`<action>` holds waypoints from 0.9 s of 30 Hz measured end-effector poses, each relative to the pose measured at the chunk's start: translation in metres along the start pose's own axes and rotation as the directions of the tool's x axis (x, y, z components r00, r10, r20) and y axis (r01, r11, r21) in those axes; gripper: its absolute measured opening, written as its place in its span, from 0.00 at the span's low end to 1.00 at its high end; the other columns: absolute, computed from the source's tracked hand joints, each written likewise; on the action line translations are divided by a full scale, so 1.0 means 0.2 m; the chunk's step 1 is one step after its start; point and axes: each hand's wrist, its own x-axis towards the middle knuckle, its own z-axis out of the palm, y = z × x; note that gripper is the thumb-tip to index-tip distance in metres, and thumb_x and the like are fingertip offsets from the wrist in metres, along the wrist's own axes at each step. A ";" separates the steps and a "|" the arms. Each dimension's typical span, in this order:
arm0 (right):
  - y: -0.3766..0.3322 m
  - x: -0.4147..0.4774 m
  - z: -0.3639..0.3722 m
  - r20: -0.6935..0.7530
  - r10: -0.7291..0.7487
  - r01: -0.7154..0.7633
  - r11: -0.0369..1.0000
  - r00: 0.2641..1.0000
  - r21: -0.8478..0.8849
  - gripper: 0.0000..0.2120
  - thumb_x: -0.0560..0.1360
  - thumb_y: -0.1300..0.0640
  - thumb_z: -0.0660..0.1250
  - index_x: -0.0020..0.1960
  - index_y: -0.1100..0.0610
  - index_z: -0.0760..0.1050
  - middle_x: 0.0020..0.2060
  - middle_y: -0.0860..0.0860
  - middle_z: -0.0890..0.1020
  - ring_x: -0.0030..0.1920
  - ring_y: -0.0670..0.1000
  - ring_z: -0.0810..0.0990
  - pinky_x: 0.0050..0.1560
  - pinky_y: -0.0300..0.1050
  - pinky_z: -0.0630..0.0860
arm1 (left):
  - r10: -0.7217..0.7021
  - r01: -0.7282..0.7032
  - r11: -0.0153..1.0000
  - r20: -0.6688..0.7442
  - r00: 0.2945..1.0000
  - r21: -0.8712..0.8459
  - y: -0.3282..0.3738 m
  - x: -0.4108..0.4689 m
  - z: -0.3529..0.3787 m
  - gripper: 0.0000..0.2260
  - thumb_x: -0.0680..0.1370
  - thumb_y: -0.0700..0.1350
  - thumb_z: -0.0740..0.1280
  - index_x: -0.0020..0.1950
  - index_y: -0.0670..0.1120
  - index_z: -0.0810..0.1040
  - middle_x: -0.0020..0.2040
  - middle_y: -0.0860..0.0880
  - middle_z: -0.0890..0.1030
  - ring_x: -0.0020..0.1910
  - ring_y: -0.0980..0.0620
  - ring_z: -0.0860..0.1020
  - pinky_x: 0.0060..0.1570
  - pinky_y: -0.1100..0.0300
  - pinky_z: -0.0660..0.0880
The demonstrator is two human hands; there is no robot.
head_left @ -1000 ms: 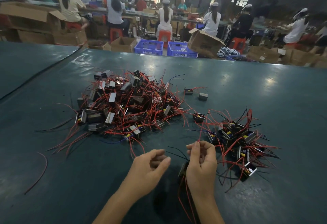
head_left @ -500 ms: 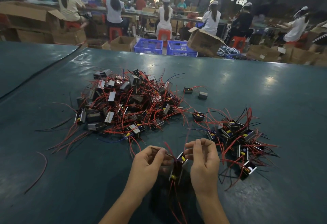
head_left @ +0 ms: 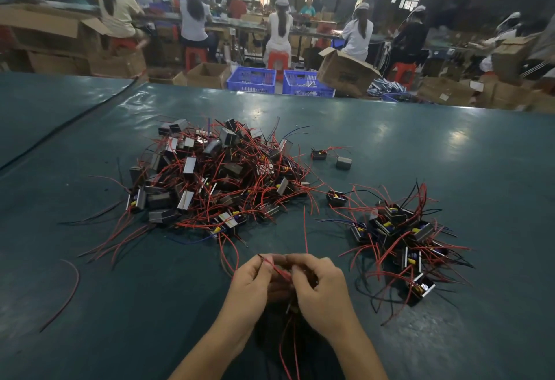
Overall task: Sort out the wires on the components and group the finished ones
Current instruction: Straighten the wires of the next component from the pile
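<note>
Wire [head_left: 279, 272], red, pinched by left hand [head_left: 249, 289], seemingly right hand [head_left: 324, 292] too.

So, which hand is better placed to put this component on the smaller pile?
Probably the right hand: the smaller pile lies close on its side; the left hand would need to cross over. Both pinch the red wire.

Beyond the green table [head_left: 450, 145], two blue crates [head_left: 251, 79] sit among cardboard boxes [head_left: 345, 74] (workers [head_left: 279, 28] seated on red stools [head_left: 276, 59] behind).
</note>
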 end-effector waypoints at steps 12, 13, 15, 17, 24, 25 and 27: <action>-0.01 0.02 -0.01 -0.016 0.061 -0.053 0.949 0.998 0.309 0.13 0.73 0.65 0.72 0.47 0.46 0.82 0.42 0.42 0.85 0.42 0.42 0.84 0.43 0.31 0.76 | 0.113 -0.105 0.989 -0.074 0.991 0.106 -0.02 0.02 -0.04 0.05 0.80 0.39 0.65 0.53 0.43 0.80 0.37 0.44 0.85 0.38 0.47 0.85 0.36 0.58 0.80; -0.01 0.02 -0.01 -0.020 0.068 -0.059 0.953 0.998 0.297 0.12 0.74 0.64 0.71 0.47 0.46 0.82 0.42 0.43 0.85 0.43 0.42 0.84 0.44 0.33 0.77 | 0.126 -0.117 0.987 -0.084 0.988 0.111 -0.02 0.02 -0.05 0.05 0.79 0.39 0.66 0.53 0.44 0.80 0.39 0.44 0.85 0.39 0.46 0.85 0.37 0.58 0.81; 0.00 0.01 0.00 -0.004 0.080 -0.077 0.972 0.997 0.221 0.11 0.74 0.60 0.71 0.49 0.43 0.81 0.43 0.45 0.85 0.45 0.43 0.83 0.48 0.38 0.79 | 0.144 -0.134 0.984 -0.083 0.986 0.116 -0.02 0.03 -0.06 0.05 0.79 0.38 0.67 0.53 0.45 0.80 0.40 0.43 0.85 0.41 0.46 0.85 0.38 0.59 0.81; 0.02 0.00 0.01 0.025 0.076 -0.077 0.995 0.997 0.066 0.10 0.75 0.53 0.70 0.49 0.36 0.78 0.44 0.45 0.82 0.47 0.43 0.81 0.52 0.40 0.78 | 0.146 -0.138 0.984 -0.068 0.987 0.112 -0.03 0.03 -0.07 0.05 0.79 0.38 0.67 0.53 0.44 0.80 0.41 0.43 0.85 0.43 0.47 0.85 0.39 0.60 0.80; 0.00 0.00 0.01 0.017 0.046 -0.048 0.992 0.999 0.120 0.10 0.74 0.58 0.71 0.50 0.44 0.82 0.43 0.50 0.84 0.42 0.43 0.82 0.45 0.35 0.77 | 0.151 -0.149 0.985 -0.028 0.988 0.086 -0.03 0.04 -0.09 0.06 0.78 0.40 0.68 0.49 0.49 0.85 0.40 0.44 0.85 0.42 0.46 0.85 0.39 0.58 0.81; 0.00 0.00 0.01 0.014 0.048 -0.049 0.989 0.999 0.138 0.10 0.73 0.59 0.72 0.50 0.44 0.82 0.43 0.49 0.84 0.41 0.44 0.82 0.46 0.37 0.78 | 0.165 -0.161 0.981 -0.036 0.986 0.105 -0.03 0.04 -0.09 0.06 0.77 0.41 0.69 0.48 0.51 0.85 0.40 0.45 0.85 0.42 0.48 0.85 0.40 0.58 0.81; 0.00 0.00 0.00 0.012 0.040 -0.042 0.987 0.999 0.155 0.10 0.73 0.60 0.72 0.49 0.45 0.82 0.42 0.47 0.84 0.42 0.44 0.81 0.46 0.39 0.78 | 0.190 -0.181 0.974 -0.053 0.980 0.139 -0.03 0.04 -0.09 0.06 0.76 0.43 0.70 0.48 0.53 0.85 0.40 0.47 0.85 0.42 0.49 0.85 0.41 0.58 0.81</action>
